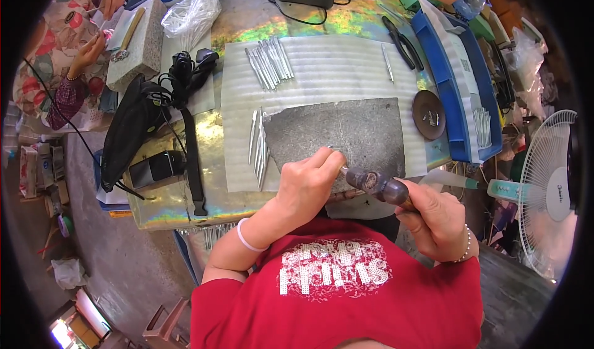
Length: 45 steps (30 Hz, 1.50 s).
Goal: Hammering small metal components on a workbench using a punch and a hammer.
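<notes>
Hammer [375,185] gripped in the right hand [438,218]
A metal piece [344,170] is pinched by the left hand [307,182], near the slab [337,126]

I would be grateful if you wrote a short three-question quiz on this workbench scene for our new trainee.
1. True or false: the right hand grips a hammer.

2. Which lies on the white sheet just left of the grey slab?
A. the pliers
B. a group of metal rods
C. the fan

3. Fill in the missing word: the round brown dish sits between the grey slab and the long blue ____.

Key: 1. True. 2. B. 3. Tray.
</notes>
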Each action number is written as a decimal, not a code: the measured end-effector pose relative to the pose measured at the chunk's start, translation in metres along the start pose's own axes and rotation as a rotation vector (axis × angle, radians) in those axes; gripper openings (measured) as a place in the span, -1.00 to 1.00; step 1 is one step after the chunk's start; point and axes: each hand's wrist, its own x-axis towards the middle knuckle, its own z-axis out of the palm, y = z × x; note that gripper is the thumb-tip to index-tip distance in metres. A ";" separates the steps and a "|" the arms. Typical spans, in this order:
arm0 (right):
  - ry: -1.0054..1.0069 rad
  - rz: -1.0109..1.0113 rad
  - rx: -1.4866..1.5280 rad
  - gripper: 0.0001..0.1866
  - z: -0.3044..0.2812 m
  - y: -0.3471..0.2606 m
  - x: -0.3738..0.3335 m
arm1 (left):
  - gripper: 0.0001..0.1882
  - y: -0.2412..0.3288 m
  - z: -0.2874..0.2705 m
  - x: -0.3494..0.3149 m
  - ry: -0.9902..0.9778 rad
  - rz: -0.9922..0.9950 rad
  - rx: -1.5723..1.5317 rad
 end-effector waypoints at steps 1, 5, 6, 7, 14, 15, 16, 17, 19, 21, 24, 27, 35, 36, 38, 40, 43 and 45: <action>0.012 0.002 0.000 -0.45 0.001 -0.001 0.000 | -0.72 0.000 0.000 0.000 -0.002 -0.001 -0.004; 0.024 0.004 -0.032 -0.45 0.000 -0.003 -0.001 | -0.72 0.001 -0.001 0.002 0.004 -0.002 -0.010; 0.019 0.008 -0.047 -0.45 0.000 -0.003 -0.002 | -0.72 0.001 -0.001 0.001 0.008 0.002 -0.006; 0.015 0.013 -0.063 -0.46 0.001 -0.003 -0.002 | -0.72 0.001 -0.001 0.001 0.012 0.005 -0.002; 0.049 0.058 -0.135 -0.50 -0.005 -0.010 -0.007 | -0.82 -0.002 0.001 0.000 0.047 0.056 0.010; 0.098 0.062 -0.229 -0.51 -0.013 -0.020 -0.009 | -0.82 -0.003 0.001 -0.001 0.050 0.055 0.013; 0.101 0.095 -0.262 -0.51 -0.031 -0.030 -0.025 | -0.82 0.001 0.002 0.005 0.044 0.088 -0.032; 0.014 0.120 0.054 -0.54 -0.049 -0.030 -0.048 | -0.82 0.003 0.001 0.004 0.043 0.089 -0.040; -0.143 0.208 -0.239 -0.58 -0.044 -0.045 -0.011 | -0.82 0.004 0.003 0.004 0.024 0.067 -0.011; -0.135 0.042 -0.151 -0.52 -0.012 -0.010 0.005 | -0.82 0.000 -0.002 0.000 0.028 0.044 -0.025; -0.085 0.045 -0.112 -0.50 -0.016 -0.011 0.001 | -0.84 -0.002 -0.003 0.004 0.019 0.050 -0.013; -0.021 0.106 -0.064 -0.50 -0.022 -0.016 -0.001 | -0.84 0.002 -0.001 0.000 0.033 0.040 0.015; 0.187 0.242 -0.027 -0.65 -0.022 -0.033 -0.005 | -0.83 0.003 0.001 0.002 0.019 0.054 -0.019; 0.145 0.206 -0.120 -0.64 -0.025 -0.038 -0.002 | -0.83 0.003 0.002 0.002 0.008 0.057 -0.021; 0.064 0.134 -0.310 -0.62 -0.033 -0.050 0.005 | -0.81 0.003 -0.002 0.001 -0.014 0.032 -0.044; -0.083 0.134 -0.179 -0.54 -0.010 -0.017 0.012 | -0.81 -0.002 -0.003 -0.001 -0.026 -0.017 -0.010; -0.101 0.208 -0.226 -0.54 -0.033 -0.038 0.004 | -0.80 0.001 -0.001 -0.004 -0.035 0.004 -0.010; 0.231 0.137 -0.272 -0.66 -0.029 -0.039 -0.022 | -0.81 0.002 -0.001 0.001 -0.023 0.029 -0.022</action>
